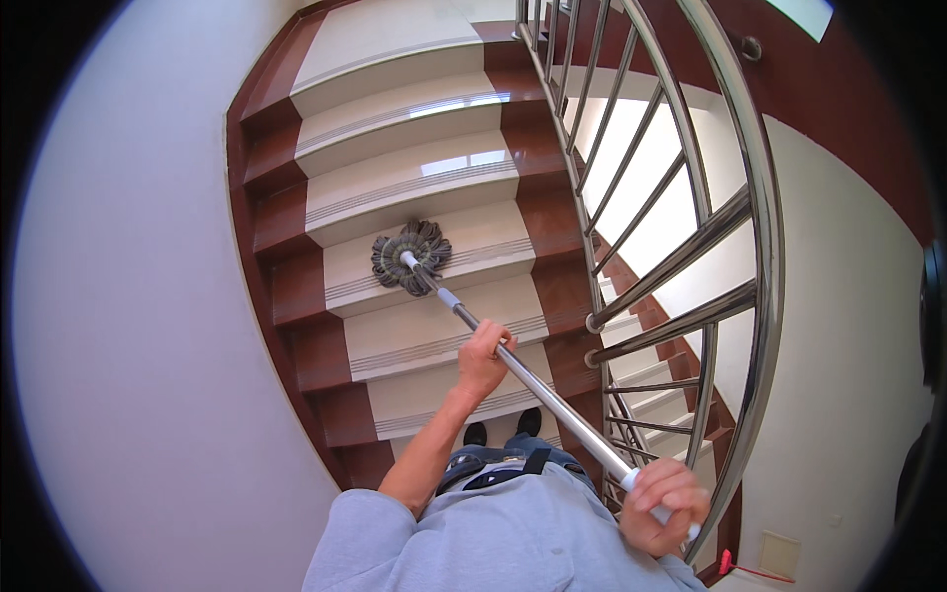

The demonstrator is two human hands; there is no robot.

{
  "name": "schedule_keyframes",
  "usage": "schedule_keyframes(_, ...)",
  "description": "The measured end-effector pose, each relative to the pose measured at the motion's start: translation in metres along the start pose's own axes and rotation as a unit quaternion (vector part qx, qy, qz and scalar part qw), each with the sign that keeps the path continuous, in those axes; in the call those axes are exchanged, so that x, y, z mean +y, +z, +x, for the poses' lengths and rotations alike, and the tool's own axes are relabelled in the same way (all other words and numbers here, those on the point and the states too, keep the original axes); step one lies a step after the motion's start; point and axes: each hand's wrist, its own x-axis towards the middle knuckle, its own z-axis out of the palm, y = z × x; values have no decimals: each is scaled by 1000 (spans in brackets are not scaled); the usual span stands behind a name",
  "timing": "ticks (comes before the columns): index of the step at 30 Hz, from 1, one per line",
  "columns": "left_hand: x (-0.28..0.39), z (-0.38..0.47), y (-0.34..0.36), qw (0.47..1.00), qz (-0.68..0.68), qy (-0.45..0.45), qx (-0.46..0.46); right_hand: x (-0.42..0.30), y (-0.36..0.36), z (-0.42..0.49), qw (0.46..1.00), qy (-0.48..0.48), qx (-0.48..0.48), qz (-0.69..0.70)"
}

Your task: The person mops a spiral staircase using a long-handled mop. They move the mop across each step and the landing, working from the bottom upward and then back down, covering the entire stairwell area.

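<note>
A mop with a metal pole (556, 406) slants across my body, and both my hands are on it. Partway down the pole, my left hand (484, 358) is wrapped around the metal. At the upper end, my right hand (664, 506) grips the white plastic handle, whose tip shows past the fingers. The mop head (411, 257), made of grey looped strands, is spread on a cream stair tread (488, 235) and reaches its grooved front edge. A pale blue-grey collar (448, 298) sits on the pole above the head.
Stairs with dark red side bands (551, 211) rise ahead. A stainless steel railing (762, 244) runs along the right, with a lower flight (658, 403) beyond it. A white wall (140, 296) borders the left. A red-headed tool (726, 562) lies at lower right.
</note>
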Motion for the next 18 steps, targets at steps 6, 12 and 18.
schedule_keyframes(6, -2, -1, 13, 999, 11, 19, 47, 12, -31, 20, 986, -23, -164, 32)
schedule_keyframes(12, 5, 6, 34, 998, 6, 7, 65, 34, -56, 32, 983, -22, -165, 73)
schedule_keyframes(18, 12, 2, 29, 999, 22, -38, 26, 40, -58, 37, 981, -26, -166, 94)
